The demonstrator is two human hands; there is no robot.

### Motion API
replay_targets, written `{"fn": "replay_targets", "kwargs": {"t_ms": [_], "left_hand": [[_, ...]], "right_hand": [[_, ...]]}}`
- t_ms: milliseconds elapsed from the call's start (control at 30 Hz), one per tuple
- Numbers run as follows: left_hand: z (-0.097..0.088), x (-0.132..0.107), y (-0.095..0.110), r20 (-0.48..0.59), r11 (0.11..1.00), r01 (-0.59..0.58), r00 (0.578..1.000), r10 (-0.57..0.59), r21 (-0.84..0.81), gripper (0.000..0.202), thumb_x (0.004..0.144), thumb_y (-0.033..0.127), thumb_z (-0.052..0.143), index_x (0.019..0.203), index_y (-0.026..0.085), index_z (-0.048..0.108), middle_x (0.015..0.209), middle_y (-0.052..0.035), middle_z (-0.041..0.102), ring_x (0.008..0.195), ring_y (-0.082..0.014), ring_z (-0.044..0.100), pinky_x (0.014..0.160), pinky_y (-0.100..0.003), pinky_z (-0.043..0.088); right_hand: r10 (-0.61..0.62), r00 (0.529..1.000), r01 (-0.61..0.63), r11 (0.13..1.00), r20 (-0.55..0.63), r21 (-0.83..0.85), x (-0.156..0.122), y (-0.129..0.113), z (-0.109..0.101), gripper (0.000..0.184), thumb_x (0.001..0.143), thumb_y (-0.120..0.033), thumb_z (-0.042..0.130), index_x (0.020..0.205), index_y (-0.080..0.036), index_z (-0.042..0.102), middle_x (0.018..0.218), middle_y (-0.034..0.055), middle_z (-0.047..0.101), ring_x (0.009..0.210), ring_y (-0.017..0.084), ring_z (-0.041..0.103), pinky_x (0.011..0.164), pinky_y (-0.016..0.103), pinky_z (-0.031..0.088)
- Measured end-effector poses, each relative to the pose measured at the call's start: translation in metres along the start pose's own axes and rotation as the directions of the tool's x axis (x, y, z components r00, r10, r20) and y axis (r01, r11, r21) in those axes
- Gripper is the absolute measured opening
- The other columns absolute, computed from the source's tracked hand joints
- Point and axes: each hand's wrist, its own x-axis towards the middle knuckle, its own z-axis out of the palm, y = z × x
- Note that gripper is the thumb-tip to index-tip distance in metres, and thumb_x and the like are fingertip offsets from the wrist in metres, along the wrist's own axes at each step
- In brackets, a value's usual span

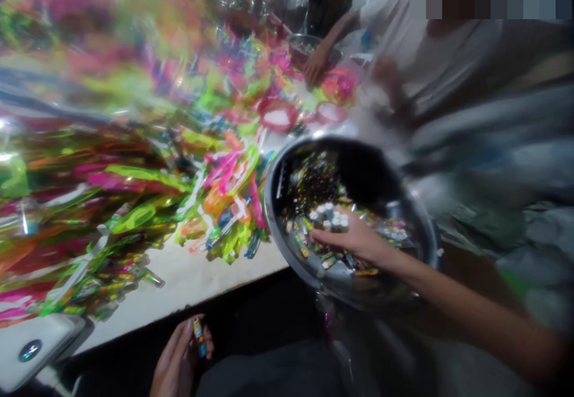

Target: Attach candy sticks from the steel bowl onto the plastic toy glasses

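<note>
Your right hand [354, 238] reaches into a steel bowl [272, 205] beside the counter's [179, 283] front edge, its fingers [325, 237] stretched out and spread over a heap of small capped tubes [327, 217] and glittery bits, gripping nothing you can make out. Below that edge, your left hand [179, 358] curls its fingers [179, 340] around a small blue-and-yellow tube [198, 337]. Bright plastic toys [224, 188] crowd the counter right up to the bowl, while dark open room lies between your hands.
</note>
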Motion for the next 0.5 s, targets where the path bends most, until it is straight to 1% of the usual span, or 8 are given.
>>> {"fn": "replay_targets", "kwargs": {"t_ms": [100,200,267,300,367,433,467,500], "left_hand": [[0.005,-0.004,0.005,-0.008,0.999,0.040,0.999,-0.040,0.017,0.065,0.038,0.050,0.099,0.089,0.016,0.076,0.074,-0.0062,0.071,0.066,-0.0223,0.062,0.059,-0.031,0.053],[0.007,-0.008,0.003,0.124,0.998,0.021,0.992,-0.028,0.063,0.058,0.050,0.054,0.095,0.090,0.020,0.072,0.062,-0.0030,0.064,0.055,-0.0207,0.058,0.053,-0.031,0.049],[0.012,-0.017,0.002,0.205,0.996,-0.055,0.978,0.040,0.069,0.050,0.060,0.054,0.091,0.090,0.022,0.068,0.058,0.0000,0.059,0.048,-0.0174,0.052,0.048,-0.028,0.043],[0.016,-0.024,0.005,0.237,0.992,-0.109,0.967,0.092,0.060,0.046,0.065,0.053,0.089,0.090,0.023,0.067,0.058,0.0008,0.057,0.048,-0.0164,0.051,0.047,-0.027,0.041],[0.028,-0.041,0.016,0.287,0.971,-0.235,0.935,0.210,0.053,0.039,0.073,0.050,0.085,0.095,0.024,0.067,0.065,0.0001,0.058,0.055,-0.0167,0.053,0.051,-0.027,0.043],[0.045,-0.060,0.036,0.306,0.930,-0.349,0.903,0.301,0.116,0.035,0.081,0.049,0.079,0.104,0.024,0.070,0.075,-0.0019,0.060,0.065,-0.0175,0.054,0.060,-0.027,0.046],[0.054,-0.068,0.048,0.324,0.878,-0.441,0.871,0.369,0.186,0.029,0.086,0.047,0.075,0.103,0.024,0.071,0.080,-0.0026,0.062,0.067,-0.0167,0.054,0.063,-0.027,0.046],[0.065,-0.074,0.061,0.391,0.779,-0.576,0.795,0.464,0.246,0.023,0.088,0.041,0.074,0.104,0.025,0.072,0.085,-0.0032,0.064,0.071,-0.0170,0.056,0.067,-0.027,0.047]], "right_hand": [[0.072,0.997,-0.074,0.975,0.016,0.211,-0.024,-0.020,0.012,0.033,0.087,-0.050,0.075,0.098,-0.021,0.067,0.090,0.0064,0.073,0.067,0.017,0.063,0.050,0.025,0.042],[0.102,0.992,-0.124,0.920,0.079,0.371,-0.045,-0.036,0.033,0.033,0.086,-0.054,0.071,0.096,-0.023,0.072,0.090,0.0069,0.072,0.055,0.013,0.051,0.044,0.024,0.033],[0.110,0.985,-0.159,0.868,0.131,0.471,-0.055,-0.045,0.042,0.035,0.080,-0.056,0.076,0.095,-0.025,0.075,0.085,0.0057,0.069,0.052,0.011,0.042,0.043,0.024,0.027],[0.108,0.985,-0.162,0.841,0.134,0.517,-0.058,-0.048,0.043,0.034,0.078,-0.055,0.079,0.094,-0.026,0.076,0.082,0.0053,0.067,0.053,0.012,0.042,0.043,0.024,0.025],[0.099,0.994,-0.111,0.798,0.053,0.593,-0.065,-0.050,0.038,0.029,0.075,-0.047,0.085,0.095,-0.028,0.076,0.081,0.0050,0.066,0.060,0.015,0.049,0.042,0.022,0.028],[0.095,0.990,-0.006,0.763,-0.103,0.646,-0.070,-0.047,0.025,0.024,0.076,-0.035,0.085,0.098,-0.031,0.075,0.090,0.0052,0.070,0.069,0.019,0.060,0.042,0.022,0.041],[0.091,0.986,0.028,0.741,-0.141,0.671,-0.074,-0.043,0.019,0.024,0.077,-0.031,0.084,0.100,-0.033,0.074,0.097,0.0047,0.071,0.072,0.019,0.064,0.045,0.023,0.048],[0.073,0.976,0.093,0.715,-0.206,0.693,-0.077,-0.039,0.013,0.026,0.079,-0.026,0.081,0.103,-0.034,0.074,0.102,0.0036,0.072,0.074,0.018,0.065,0.048,0.023,0.053]]}}
